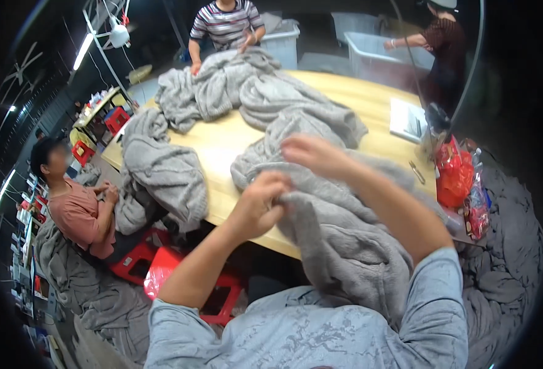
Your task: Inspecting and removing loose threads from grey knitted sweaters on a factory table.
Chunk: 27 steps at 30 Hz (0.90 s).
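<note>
A bulky grey fleece cloth (351,246) lies across the near side of the table and hangs over its edge against my body. My left hand (262,206) is closed on a fold of it near the middle of the picture. Above the same cloth and a little farther off is my right hand (317,155), its fingers smeared by motion, so I cannot tell whether they grip anything. More grey fleece (296,101) stretches from there to the far side of the table.
A pale wooden table (222,166) carries thread snips (416,172) and a white box (408,120) at the right. Red plastic bags (454,175) stand by its right edge. A seated person (81,209) and a standing person (227,27) work nearby. Red stools (161,270) flank me; cloth heaps cover the floor.
</note>
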Each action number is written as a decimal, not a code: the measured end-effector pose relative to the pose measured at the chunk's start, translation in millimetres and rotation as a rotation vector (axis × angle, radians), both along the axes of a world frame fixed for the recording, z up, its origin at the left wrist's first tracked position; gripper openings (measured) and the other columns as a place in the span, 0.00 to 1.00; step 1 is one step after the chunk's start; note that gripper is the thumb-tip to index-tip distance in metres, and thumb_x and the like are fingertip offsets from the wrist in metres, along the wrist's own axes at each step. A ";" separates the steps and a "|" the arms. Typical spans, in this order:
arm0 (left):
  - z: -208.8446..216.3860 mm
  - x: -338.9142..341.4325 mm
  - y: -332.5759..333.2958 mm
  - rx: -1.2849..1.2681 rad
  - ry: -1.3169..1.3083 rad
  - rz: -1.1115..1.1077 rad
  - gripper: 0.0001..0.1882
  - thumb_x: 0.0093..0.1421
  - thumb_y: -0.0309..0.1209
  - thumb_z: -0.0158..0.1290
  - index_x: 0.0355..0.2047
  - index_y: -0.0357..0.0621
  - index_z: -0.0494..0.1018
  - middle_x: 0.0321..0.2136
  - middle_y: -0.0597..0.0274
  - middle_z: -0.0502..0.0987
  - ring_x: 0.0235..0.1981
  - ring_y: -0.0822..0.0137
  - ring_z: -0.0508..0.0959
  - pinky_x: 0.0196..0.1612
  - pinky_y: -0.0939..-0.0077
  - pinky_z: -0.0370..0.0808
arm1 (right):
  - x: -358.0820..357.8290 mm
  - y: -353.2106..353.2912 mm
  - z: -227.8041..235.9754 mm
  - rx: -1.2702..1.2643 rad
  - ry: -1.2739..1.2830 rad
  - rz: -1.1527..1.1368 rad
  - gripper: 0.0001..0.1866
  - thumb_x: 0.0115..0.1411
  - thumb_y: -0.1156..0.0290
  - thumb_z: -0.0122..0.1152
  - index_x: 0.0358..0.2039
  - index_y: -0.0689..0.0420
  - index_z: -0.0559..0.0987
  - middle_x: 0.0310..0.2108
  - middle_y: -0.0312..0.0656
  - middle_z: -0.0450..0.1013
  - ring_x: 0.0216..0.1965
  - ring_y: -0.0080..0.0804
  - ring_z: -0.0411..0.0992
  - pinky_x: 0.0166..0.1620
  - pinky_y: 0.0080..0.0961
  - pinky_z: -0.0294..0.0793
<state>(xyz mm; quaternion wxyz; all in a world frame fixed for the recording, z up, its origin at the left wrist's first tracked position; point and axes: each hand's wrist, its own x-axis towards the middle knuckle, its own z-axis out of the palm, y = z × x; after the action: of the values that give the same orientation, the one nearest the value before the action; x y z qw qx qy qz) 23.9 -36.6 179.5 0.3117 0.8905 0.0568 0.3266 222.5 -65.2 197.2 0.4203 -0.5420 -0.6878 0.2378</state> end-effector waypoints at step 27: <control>-139.0 -38.8 -5.6 -1.019 -0.107 0.197 0.06 0.59 0.24 0.44 0.36 0.37 0.68 0.30 0.68 0.72 0.32 0.78 0.71 0.36 0.84 0.67 | 73.5 -259.9 12.1 -0.297 -0.063 -0.599 0.17 0.37 0.65 0.66 0.25 0.62 0.72 0.23 0.34 0.67 0.25 0.20 0.63 0.28 0.16 0.59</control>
<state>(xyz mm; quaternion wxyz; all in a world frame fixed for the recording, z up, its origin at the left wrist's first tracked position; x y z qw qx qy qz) -15.0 -42.2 40.5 0.6757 0.5985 0.2760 0.3302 296.0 -325.1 209.3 0.3664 -0.7824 -0.4685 0.1846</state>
